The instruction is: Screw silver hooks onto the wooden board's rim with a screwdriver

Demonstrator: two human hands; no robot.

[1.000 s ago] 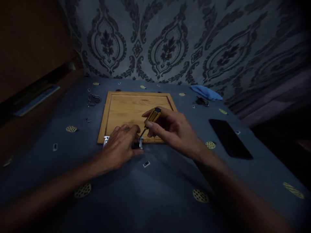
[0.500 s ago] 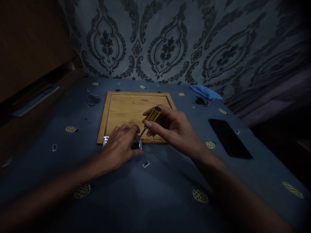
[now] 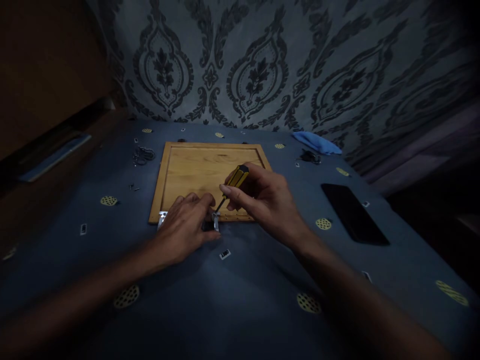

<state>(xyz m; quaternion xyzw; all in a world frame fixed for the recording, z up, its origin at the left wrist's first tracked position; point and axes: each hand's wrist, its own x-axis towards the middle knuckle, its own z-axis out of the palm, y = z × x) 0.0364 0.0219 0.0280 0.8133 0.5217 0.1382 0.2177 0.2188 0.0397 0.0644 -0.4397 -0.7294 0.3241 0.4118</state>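
Observation:
A framed wooden panel (image 3: 210, 165) lies flat on the blue patterned cloth. At its near edge sits a silver metal fitting (image 3: 216, 221), whose middle is hidden under my left hand (image 3: 187, 222). That hand's fingers are bent over the fitting and hold it against the panel's edge. My right hand (image 3: 264, 200) grips a yellow and black screwdriver (image 3: 239, 176) between thumb and fingers. The tool tilts down to the left, its tip at the right end of the fitting. Whether a screw is under the tip is too small to tell.
Small screws (image 3: 134, 188) and a tangle of metal pieces (image 3: 143, 155) lie left of the panel. On the right are a black phone-like slab (image 3: 354, 214), dark keys-like items (image 3: 310, 157) and a blue cloth (image 3: 318, 143). A patterned wall rises behind.
My right fingers have shifted slightly on the screwdriver's handle. The left hand, panel and fitting stay in place; the view has moved very slightly.

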